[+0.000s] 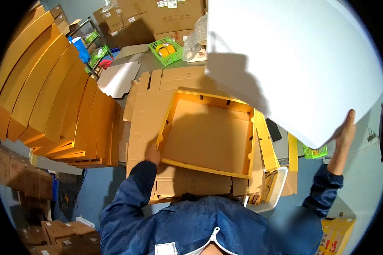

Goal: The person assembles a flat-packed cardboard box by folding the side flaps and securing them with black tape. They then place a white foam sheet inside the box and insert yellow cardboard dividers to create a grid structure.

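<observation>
A shallow rectangular yellow frame (206,171) lies slightly turned on flattened cardboard in front of me. Inside its walls the surface is brown; whether that is its own floor or the cardboard below, I cannot tell. My left hand (153,154) grips the frame's left side near the front corner, fingers partly hidden. Raised at the right, my right hand (347,131) is closed on the edge of a large white board (293,63), its thumb showing and the other fingers mostly hidden. The board is tilted up, its lower corner beyond the frame's right side.
Many yellow frames (51,89) are stacked at the left. Flattened cardboard (147,114) covers the worktable. A green basket (168,57) with tape rolls stands at the back. Near the frame's right side are a white bin (281,185) of yellow strips and a black phone-like object (273,129).
</observation>
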`<state>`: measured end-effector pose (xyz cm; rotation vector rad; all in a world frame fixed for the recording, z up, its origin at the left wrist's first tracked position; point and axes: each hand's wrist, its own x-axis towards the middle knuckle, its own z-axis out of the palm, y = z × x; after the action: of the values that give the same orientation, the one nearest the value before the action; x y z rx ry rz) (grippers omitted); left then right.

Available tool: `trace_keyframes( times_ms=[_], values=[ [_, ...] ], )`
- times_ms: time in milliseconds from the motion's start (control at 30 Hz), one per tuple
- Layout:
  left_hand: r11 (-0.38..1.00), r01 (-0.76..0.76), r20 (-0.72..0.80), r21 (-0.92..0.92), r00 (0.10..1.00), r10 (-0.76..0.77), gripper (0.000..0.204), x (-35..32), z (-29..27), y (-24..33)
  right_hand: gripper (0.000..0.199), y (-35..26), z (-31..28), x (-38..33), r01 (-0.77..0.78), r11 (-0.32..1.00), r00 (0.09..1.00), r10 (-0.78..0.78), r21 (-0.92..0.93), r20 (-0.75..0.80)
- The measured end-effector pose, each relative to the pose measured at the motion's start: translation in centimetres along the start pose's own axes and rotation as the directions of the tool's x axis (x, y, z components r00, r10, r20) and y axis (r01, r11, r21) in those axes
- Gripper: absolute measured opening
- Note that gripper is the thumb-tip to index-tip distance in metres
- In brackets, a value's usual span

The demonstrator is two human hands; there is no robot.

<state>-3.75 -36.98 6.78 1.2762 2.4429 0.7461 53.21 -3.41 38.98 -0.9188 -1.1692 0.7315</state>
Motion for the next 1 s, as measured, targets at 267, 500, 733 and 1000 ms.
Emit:
trace_keyframes(
  times_ms=[267,500,733,1000],
  values=[
    [0.926,-0.043,-0.086,-0.375,0.996,0.011,0.072,-6.1,-6.9,7.0,0.052,9.8,6.8,-10.6,-0.206,0.958,0.97,0.172,0.201,0.172],
    [0.005,0.196,0.186,-0.981,0.941,-0.282,0.094,2.6,-9.8,17.5,0.041,11.0,14.1,-18.3,-0.081,0.973,0.892,-0.026,0.216,0.452],
    [-0.071,0.127,0.144,-0.989,0.928,-0.343,0.097,6.4,-8.0,13.7,0.036,9.8,15.5,-21.6,-0.062,0.992,0.8,-0.014,0.106,0.599],
    [-0.158,-0.049,0.052,-0.986,0.815,-0.576,0.074,7.6,-7.2,14.7,0.046,12.1,14.4,-23.6,-0.073,0.996,0.783,0.026,0.05,0.621]
  ],
)
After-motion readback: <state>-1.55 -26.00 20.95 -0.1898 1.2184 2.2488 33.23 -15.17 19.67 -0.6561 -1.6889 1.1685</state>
